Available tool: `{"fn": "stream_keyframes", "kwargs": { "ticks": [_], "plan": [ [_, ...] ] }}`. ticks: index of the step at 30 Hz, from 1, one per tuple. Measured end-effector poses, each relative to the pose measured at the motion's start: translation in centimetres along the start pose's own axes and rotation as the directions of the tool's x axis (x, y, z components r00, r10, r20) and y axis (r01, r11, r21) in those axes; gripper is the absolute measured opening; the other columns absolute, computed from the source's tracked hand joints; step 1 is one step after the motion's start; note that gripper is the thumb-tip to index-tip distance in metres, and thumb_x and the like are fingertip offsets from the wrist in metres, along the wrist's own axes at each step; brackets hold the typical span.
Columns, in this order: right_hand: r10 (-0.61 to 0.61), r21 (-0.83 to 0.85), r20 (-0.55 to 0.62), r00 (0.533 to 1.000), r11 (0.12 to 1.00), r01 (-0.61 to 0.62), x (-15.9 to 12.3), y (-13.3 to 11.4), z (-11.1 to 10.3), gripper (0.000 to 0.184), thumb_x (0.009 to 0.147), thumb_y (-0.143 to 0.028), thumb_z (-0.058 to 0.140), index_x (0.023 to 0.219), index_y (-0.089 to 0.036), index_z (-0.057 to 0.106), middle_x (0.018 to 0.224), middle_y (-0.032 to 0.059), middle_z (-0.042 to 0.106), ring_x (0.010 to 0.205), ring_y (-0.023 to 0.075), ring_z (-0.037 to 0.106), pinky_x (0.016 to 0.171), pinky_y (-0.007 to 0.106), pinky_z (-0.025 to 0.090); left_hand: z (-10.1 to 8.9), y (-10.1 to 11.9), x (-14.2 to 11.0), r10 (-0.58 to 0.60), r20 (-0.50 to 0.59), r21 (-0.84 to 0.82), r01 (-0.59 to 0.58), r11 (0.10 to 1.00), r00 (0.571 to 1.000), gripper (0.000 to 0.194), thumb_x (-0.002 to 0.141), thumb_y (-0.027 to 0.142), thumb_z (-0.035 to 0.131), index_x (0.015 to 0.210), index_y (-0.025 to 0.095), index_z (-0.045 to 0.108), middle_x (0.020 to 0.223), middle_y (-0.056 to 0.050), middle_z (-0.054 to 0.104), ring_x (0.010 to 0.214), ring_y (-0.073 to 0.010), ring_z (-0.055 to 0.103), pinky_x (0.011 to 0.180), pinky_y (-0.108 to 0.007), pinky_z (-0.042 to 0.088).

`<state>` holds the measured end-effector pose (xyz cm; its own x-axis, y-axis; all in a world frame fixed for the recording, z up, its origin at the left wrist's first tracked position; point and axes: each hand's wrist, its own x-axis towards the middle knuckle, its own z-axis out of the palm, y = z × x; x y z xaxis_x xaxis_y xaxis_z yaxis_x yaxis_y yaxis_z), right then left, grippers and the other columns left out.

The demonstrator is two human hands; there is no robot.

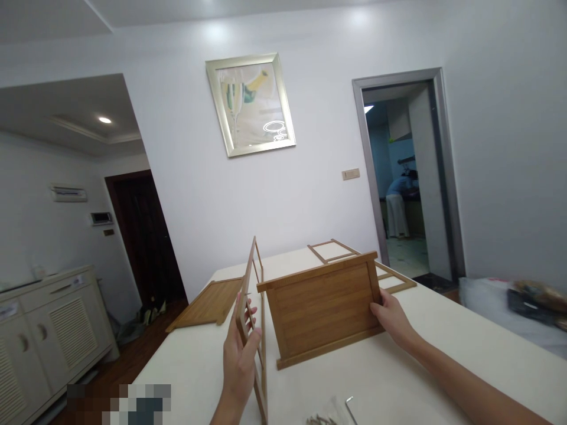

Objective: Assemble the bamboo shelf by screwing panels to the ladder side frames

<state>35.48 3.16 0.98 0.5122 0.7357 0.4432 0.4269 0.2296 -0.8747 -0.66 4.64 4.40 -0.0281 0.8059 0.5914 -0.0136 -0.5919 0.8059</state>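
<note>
My left hand (241,348) is closed around a slim wooden frame (260,372) that stands upright, nearly edge-on to me. A screw tip seems to jut from the frame above the fingers. In my right hand (392,316) is the right edge of a brown wooden panel (323,310) with raised rails along top and bottom. The panel is tilted upright over the white table, its left edge close beside the frame but with a gap between them. Thumb in front, the right fingers go behind the panel and are partly hidden.
Another wooden panel (208,301) lies flat at the table's left. Open wooden frames (332,251) lie at the back right, partly behind the held panel. Near the front edge are a pile of screws (321,420) and a hex key (349,408). A person (397,203) stands beyond the doorway.
</note>
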Motion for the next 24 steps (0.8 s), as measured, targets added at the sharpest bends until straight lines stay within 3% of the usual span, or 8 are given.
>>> {"fn": "stream_keyframes", "kwargs": {
  "ticks": [12, 24],
  "plan": [
    [-0.01, 0.027, 0.033, 0.999, 1.0, 0.009, -0.7, -1.0, 0.5, 0.057, 0.055, -0.024, 0.045, 0.107, -0.017, 0.067, 0.107, 0.007, 0.074, 0.103, 0.0331, 0.066, 0.091, 0.04, 0.051, 0.4, 0.6, -0.2, -0.004, 0.019, 0.009, 0.004, 1.0, 1.0, 0.07, 0.09, 0.042, 0.057, 0.153, 0.027, 0.03, 0.134, -0.01, 0.057, 0.125, -0.0274, 0.054, 0.108, -0.044, 0.039],
    [-0.028, 0.057, 0.095, 0.995, 0.998, 0.023, -1.1, -1.1, 1.0, 0.056, 0.057, -0.023, 0.046, 0.109, -0.017, 0.064, 0.111, 0.0075, 0.073, 0.111, 0.0329, 0.063, 0.093, 0.039, 0.051, 0.3, -0.4, 0.1, 0.001, -0.011, -0.026, -0.001, 1.0, 1.0, 0.071, 0.088, 0.043, 0.06, 0.151, 0.025, 0.034, 0.129, -0.01, 0.061, 0.119, -0.027, 0.058, 0.106, -0.042, 0.041]
  ]
}}
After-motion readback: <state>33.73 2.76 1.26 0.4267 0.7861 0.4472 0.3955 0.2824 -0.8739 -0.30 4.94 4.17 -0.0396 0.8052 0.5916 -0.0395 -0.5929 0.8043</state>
